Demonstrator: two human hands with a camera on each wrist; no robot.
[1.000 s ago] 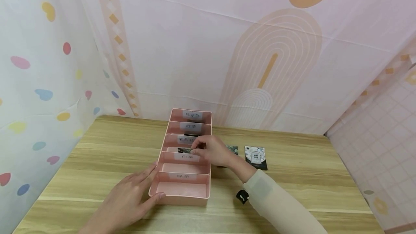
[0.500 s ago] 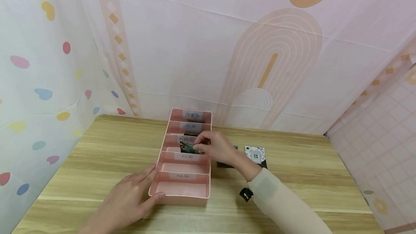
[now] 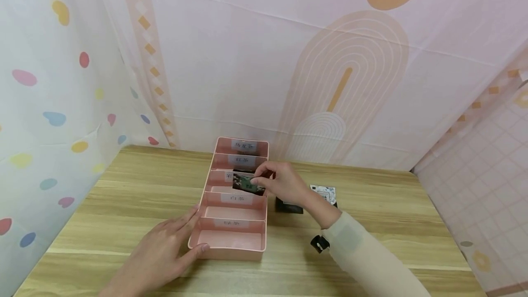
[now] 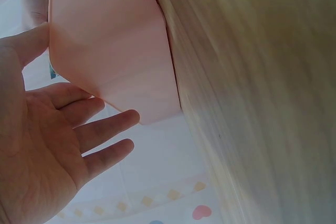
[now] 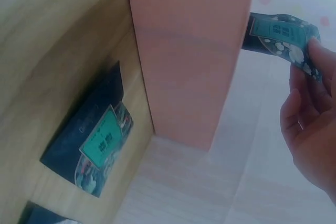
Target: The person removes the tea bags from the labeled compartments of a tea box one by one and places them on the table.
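A pink divided box (image 3: 231, 254) with labelled compartments stands on the table. My right hand (image 3: 284, 184) pinches a dark green tea packet (image 3: 247, 184) by its right end, tilted over the middle compartment. In the right wrist view this packet (image 5: 281, 36) shows above the box's rim, its printed face bent slightly. My left hand (image 3: 162, 246) rests against the box's near left corner, thumb at the near rim and fingers along the left side. The left wrist view shows these fingers (image 4: 107, 129) spread and fairly straight at the box wall (image 4: 115, 40).
Right of the box lie a dark tea packet (image 3: 288, 207), partly under my right hand, and a white-and-black packet (image 3: 323, 190), partly behind my forearm. A patterned cloth (image 3: 231, 81) hangs behind the wooden table (image 3: 371, 251). A dark packet edge shows in the box's second compartment from the back.
My right hand has moved up and to the right, raising the tea packet from low in the middle compartment so more of its face shows. The left hand and box have stayed put.
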